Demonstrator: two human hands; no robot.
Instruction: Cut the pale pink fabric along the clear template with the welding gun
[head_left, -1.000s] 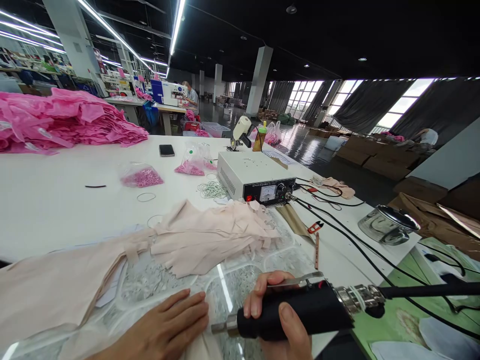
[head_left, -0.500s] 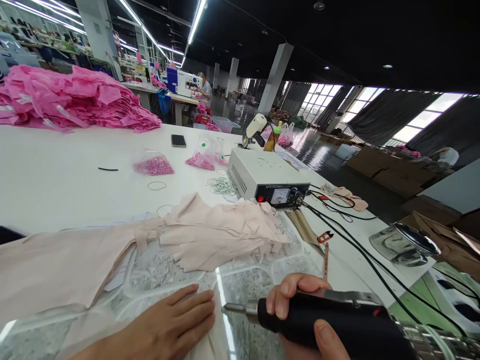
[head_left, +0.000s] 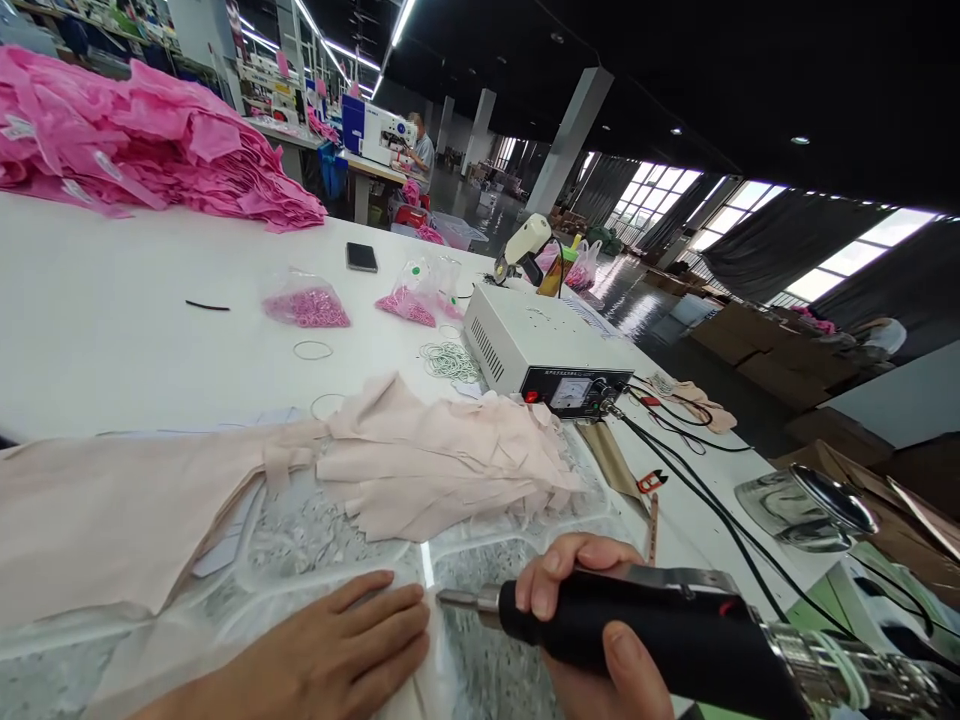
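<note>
My right hand grips a black handheld ultrasonic cutter, its metal tip pointing left. That tip sits close to the fingertips of my left hand, which lies flat with fingers stretched on a pale cream fabric piece. Under the fabric is a clear, stone-patterned mat. Just beyond my hands lies a heap of pale pink fabric pieces. Further left a larger stack of the same pale fabric is spread out.
A white control box with a dial stands at mid-table, its black cables running right. A glass jar is at the right. Behind are bags of pink rings, a phone and piled pink garments. A person sits far back.
The cutter and my right hand have shifted slightly left, bringing the tip nearer my left fingers. My left hand stays flat on the fabric. The camera view has tilted down a little.
</note>
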